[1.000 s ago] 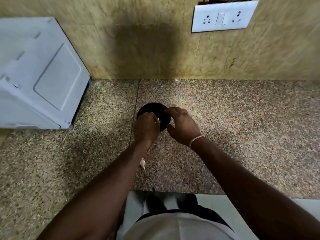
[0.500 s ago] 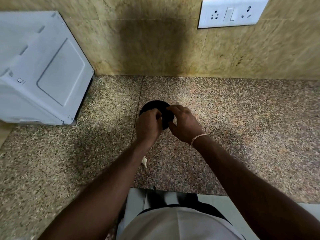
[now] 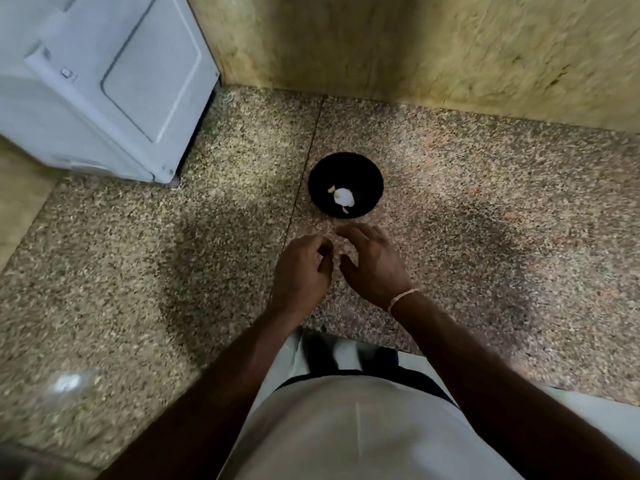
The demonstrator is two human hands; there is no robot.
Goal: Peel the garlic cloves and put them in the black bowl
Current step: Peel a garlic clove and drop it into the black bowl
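- Black bowl [image 3: 345, 168] standing on the speckled stone surface [image 3: 485, 220], near the back wall [image 3: 415, 46] and just right of a seam in the stone.
- Inside the bowl: a white peeled garlic clove [image 3: 343, 196], with a few small pale scraps beside it; too small to tell whether skin or clove.
- Left hand [image 3: 303, 271] hovering above the surface just in front of the bowl, fingers curled inward toward the palm; nothing visible in the grasp, though blur hides the fingertips.
- Right hand [image 3: 372, 263] just beside the left, nearly touching at the thumbs, fingers loosely spread and relaxed, reaching toward the bowl's near rim yet apart from it; holding nothing.
- Thin pale band [image 3: 401, 296] around the right wrist.
- White appliance [image 3: 104, 81] at the far left, set against the wall, well apart from the bowl.
- Pale shirt [image 3: 346, 427] at the bottom edge, between both forearms.
- Whole view somewhat motion-blurred.
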